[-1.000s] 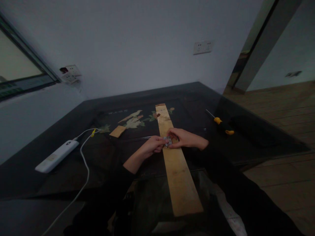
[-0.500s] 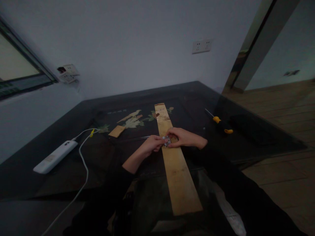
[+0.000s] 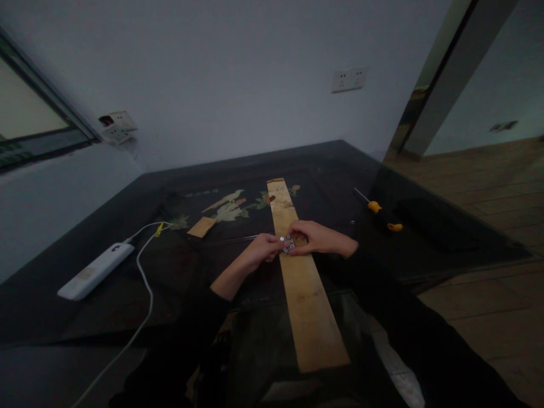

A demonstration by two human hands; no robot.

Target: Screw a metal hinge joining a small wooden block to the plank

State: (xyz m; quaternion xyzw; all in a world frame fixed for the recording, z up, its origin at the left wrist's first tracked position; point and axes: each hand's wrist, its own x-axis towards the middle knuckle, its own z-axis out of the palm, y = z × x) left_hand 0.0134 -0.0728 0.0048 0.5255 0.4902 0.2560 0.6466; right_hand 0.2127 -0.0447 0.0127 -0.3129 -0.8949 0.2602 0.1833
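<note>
A long wooden board (image 3: 308, 294) lies lengthwise in front of me, its near end reaching past the table's front edge. On it sits a small silver metal hinge (image 3: 289, 244) with holes, partly covered by my fingers. My left hand (image 3: 261, 250) pinches the hinge's left side between thumb and finger. From the right, my right hand (image 3: 318, 238) curls around the other side, thumb and forefinger gripping its edges. Whether any screw is in the holes is too small to tell.
To the right lies a yellow-and-black screwdriver (image 3: 378, 214). A small wooden piece (image 3: 202, 227) is left of the board. Further left, a white power strip (image 3: 97, 271) trails a white cable (image 3: 149, 294). The dark table (image 3: 331, 164) meets the wall at the back.
Both hands stay in place on the hinge, with only a very slight shift of the left fingertips. The board and the screwdriver have not moved.
</note>
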